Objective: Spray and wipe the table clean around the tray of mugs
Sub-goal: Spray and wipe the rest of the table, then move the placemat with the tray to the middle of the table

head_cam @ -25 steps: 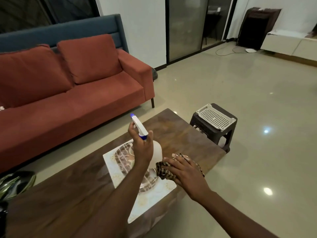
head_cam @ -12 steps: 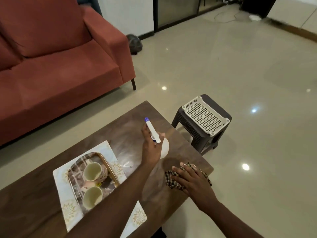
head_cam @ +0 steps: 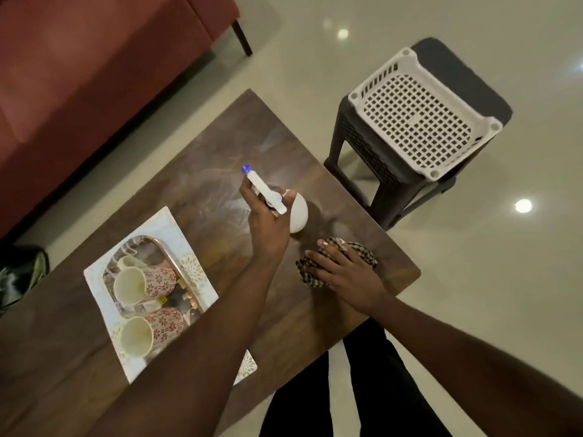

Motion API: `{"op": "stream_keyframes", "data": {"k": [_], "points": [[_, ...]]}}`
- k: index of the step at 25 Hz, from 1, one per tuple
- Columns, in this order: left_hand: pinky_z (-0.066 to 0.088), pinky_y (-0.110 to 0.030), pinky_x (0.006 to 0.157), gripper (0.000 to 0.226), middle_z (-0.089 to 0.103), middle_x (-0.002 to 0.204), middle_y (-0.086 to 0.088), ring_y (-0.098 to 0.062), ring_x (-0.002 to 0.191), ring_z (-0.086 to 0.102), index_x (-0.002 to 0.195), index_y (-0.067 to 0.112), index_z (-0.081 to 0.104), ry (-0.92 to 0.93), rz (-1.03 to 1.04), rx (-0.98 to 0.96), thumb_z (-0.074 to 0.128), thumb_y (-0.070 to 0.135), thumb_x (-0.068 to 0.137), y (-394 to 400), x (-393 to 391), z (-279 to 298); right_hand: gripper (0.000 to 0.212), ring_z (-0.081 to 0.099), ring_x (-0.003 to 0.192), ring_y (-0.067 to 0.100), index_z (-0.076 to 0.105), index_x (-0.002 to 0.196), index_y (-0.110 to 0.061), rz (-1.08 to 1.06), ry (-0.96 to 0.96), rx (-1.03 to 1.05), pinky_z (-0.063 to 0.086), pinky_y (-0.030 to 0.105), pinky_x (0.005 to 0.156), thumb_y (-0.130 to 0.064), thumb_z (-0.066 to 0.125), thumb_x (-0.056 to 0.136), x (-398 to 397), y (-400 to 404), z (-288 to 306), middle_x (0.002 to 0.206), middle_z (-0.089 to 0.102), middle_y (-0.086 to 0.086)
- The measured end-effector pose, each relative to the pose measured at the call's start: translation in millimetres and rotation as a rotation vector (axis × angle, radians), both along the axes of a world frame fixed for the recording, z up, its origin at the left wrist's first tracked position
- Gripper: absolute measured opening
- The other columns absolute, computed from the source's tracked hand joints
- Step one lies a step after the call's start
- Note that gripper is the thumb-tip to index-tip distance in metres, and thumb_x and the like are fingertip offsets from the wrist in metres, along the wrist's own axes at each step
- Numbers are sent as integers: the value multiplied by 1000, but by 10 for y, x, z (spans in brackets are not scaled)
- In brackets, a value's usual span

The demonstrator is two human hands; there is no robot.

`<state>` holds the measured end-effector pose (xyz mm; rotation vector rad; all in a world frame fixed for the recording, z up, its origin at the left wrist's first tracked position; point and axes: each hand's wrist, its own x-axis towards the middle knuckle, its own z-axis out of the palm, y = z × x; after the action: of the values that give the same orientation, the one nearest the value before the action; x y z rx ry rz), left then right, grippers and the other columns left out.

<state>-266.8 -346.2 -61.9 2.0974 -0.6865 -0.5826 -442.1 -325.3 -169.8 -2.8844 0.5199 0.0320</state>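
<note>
My left hand (head_cam: 268, 225) grips a white spray bottle (head_cam: 298, 211) with a blue-tipped nozzle, held above the right part of the dark wooden table (head_cam: 220, 171). My right hand (head_cam: 344, 272) lies flat on a checked cloth (head_cam: 362, 252), pressing it onto the table near the right corner. To the left, a metal tray (head_cam: 161, 247) stands on a white patterned mat (head_cam: 176, 225) and holds two floral mugs (head_cam: 142, 283). My left forearm hides part of the mat. Faint whitish streaks show on the wood beyond the nozzle.
A dark plastic stool (head_cam: 356, 159) with a white perforated basket (head_cam: 422, 118) on top stands just off the table's right end. A red sofa (head_cam: 94, 74) runs along the far side. A dark bag (head_cam: 19, 272) sits at the left edge. My legs are below the near table edge.
The view has tilted down and come closer, now looking almost straight down. The spray bottle has stayed over the right end of the table, and my right hand has remained on the cloth.
</note>
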Motion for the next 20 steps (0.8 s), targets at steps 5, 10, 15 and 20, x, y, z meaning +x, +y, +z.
{"op": "stream_keyframes", "data": {"k": [5, 10, 15, 20], "points": [[52, -47, 94, 77, 51, 102, 55, -35, 105, 67, 143, 12, 22, -57, -46, -109, 73, 9, 85, -23, -25, -147, 61, 28, 140, 31, 46, 136, -27, 24, 23, 37, 11, 49, 112, -28, 67, 79, -108, -160, -275, 151, 35, 4], [52, -49, 96, 80, 38, 101, 67, -33, 111, 66, 135, 41, 18, -29, -72, -132, 74, 12, 85, 20, -27, -123, 62, 22, 141, 30, 37, 141, -28, 32, 62, 62, 14, 51, 113, -41, 60, 85, -86, -166, -310, 151, 34, 4], [49, -37, 102, 94, 56, 135, 15, -20, 125, 57, 148, 31, 17, 79, -62, -44, 79, 13, 79, 325, 32, -199, 56, 19, 143, 24, 36, 141, -32, 7, 36, 75, 21, 55, 110, -58, 32, 91, -99, -143, -126, 153, 30, 1], [46, -30, 103, 80, 57, 133, -7, -16, 121, 56, 148, 29, 28, 36, -4, 39, 73, 15, 83, 1113, 243, -14, 48, 37, 133, 18, 53, 129, -29, 18, -273, 112, 25, 43, 108, -56, 40, 91, 217, 387, 354, 139, 51, -1]]}}
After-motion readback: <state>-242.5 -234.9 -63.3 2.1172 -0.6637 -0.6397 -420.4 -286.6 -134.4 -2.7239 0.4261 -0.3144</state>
